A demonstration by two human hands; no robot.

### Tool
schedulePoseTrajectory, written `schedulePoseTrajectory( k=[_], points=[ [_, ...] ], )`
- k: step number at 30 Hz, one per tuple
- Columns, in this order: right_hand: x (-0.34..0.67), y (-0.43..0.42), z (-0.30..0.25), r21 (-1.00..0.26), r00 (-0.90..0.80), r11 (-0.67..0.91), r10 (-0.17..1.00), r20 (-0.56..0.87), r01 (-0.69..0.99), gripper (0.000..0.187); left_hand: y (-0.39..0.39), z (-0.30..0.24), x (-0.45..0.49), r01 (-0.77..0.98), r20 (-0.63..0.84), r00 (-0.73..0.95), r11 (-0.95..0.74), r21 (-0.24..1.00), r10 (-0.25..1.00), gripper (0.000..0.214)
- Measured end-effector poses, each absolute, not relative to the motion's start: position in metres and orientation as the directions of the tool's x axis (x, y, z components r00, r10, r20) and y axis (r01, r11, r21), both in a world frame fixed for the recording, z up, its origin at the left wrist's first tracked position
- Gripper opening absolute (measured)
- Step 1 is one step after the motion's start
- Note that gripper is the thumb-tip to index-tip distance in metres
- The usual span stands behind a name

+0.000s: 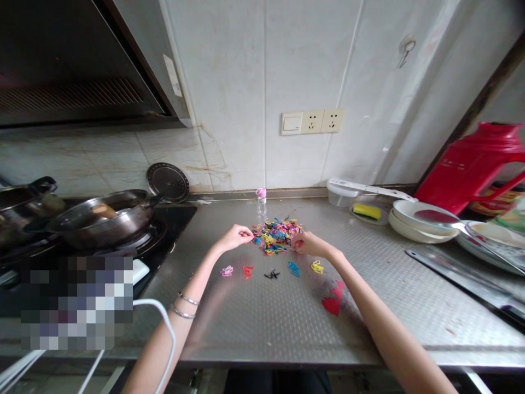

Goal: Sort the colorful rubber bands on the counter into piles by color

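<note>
- The many-coloured heap of small thin loops lies on the grey metal counter between the hands, probably for easy reach.
- The left hand has fingertips close together, the right hand bends its fingers; whether they grip loops, I cannot tell.
- Pink loops, red loops, black loops, blue loops and yellow loops lie apart, seemingly so colours do not mix.

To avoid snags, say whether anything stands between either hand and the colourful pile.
Nothing visible: the left hand is at the left edge of the colourful pile, the right hand at its right edge.
</note>
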State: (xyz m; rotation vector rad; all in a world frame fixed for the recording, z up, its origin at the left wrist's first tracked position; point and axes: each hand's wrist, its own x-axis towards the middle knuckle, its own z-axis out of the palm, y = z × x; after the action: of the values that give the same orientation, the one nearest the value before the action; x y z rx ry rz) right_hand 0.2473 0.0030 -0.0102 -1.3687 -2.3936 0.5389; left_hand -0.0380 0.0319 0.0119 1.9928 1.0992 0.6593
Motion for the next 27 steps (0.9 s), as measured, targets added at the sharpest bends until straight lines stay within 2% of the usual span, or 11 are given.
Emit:
schedulePoseTrajectory(
  k=[5,8,10,14,18,22,27],
  points=[
    [0.211,-0.004,0.002,-0.562,-0.534,0.533,0.826,0.183,0.633,0.027,0.043,0.005,-0.054,0.494,0.076,0.439,-0.311,0.812,0.895,0.021],
    [0.171,-0.01,0.01,-0.612,-0.63,0.595,0.752,0.194,0.521,0.027,0.05,-0.003,-0.063,0.522,0.062,0.395,-0.279,0.806,0.917,0.022],
    [0.141,-0.015,0.012,-0.596,-0.682,0.645,0.7,0.211,0.478,0.028,0.054,-0.007,-0.067,0.529,0.053,0.373,-0.259,0.808,0.926,0.022],
    [0.092,-0.021,0.008,-0.551,-0.728,0.698,0.65,0.219,0.457,0.029,0.057,-0.011,-0.07,0.529,0.046,0.35,-0.238,0.815,0.935,0.018],
    [0.069,-0.021,-0.001,-0.513,-0.746,0.703,0.644,0.166,0.493,0.019,0.057,-0.01,-0.07,0.539,0.023,0.337,-0.214,0.815,0.941,0.017],
    [0.07,-0.02,-0.001,-0.507,-0.754,0.711,0.636,0.165,0.488,0.019,0.057,-0.011,-0.07,0.537,0.026,0.352,-0.224,0.813,0.936,0.018],
    [0.1,-0.017,0.01,-0.539,-0.724,0.71,0.646,0.242,0.454,0.024,0.061,-0.017,-0.072,0.554,0.064,0.36,-0.269,0.788,0.931,0.018]
  ],
)
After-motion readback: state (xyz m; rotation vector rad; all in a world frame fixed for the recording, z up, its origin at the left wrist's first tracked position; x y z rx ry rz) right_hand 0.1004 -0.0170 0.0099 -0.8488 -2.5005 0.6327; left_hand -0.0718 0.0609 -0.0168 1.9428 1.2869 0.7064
